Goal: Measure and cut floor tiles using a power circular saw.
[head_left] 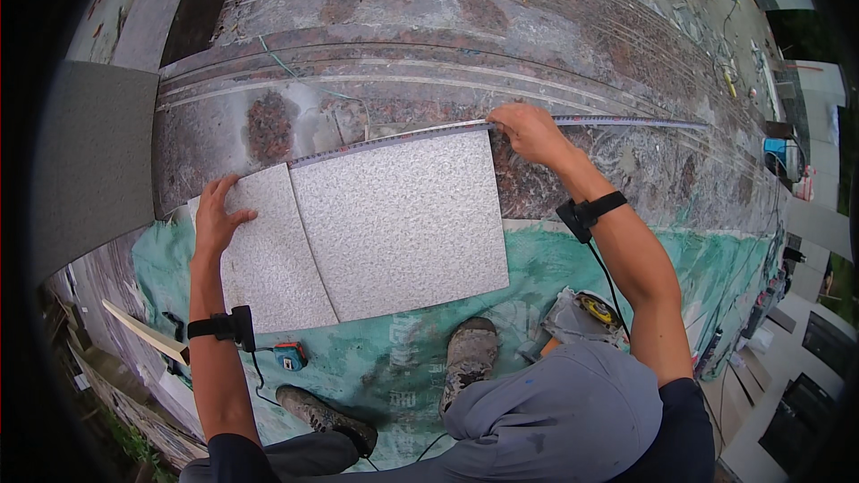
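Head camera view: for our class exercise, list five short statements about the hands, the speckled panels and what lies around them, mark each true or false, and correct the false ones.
1. The right hand touches the measuring strip. True.
2. The measuring strip runs along the near edge of the wider speckled panel. False: it runs along the far edge.
3. The left hand is at the narrower speckled panel. True.
4. Both hands wear gloves. False: both are bare.
5. A small teal object lies on the green sheet. True.
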`<state>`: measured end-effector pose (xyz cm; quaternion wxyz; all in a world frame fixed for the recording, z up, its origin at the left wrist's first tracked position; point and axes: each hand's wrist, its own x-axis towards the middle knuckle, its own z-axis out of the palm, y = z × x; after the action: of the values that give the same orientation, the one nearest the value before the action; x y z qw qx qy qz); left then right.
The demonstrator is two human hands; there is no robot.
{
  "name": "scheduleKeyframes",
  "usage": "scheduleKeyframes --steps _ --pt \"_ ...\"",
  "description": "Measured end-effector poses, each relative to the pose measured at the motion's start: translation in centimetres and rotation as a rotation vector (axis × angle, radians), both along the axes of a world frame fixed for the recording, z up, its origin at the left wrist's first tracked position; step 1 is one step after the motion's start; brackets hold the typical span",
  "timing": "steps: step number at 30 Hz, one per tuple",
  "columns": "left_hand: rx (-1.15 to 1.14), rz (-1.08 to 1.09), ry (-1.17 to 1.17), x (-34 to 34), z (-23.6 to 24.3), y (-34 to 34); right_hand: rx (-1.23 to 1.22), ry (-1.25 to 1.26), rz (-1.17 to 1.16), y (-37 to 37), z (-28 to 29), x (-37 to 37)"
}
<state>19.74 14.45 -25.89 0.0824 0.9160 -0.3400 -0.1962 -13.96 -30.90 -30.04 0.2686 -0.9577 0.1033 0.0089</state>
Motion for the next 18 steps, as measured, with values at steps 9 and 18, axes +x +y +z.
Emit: scheduleKeyframes --steps 9,18 --pt "-0.010 0.027 0.012 -0.2 0.2 -0.3 0.013 0.016 -0.023 0.1 0.3 -0.1" --pt "0.074 -0.037 -0.056 0.2 0.3 0.2 0.158 0.256 0.106 3.0 4.2 -6.8"
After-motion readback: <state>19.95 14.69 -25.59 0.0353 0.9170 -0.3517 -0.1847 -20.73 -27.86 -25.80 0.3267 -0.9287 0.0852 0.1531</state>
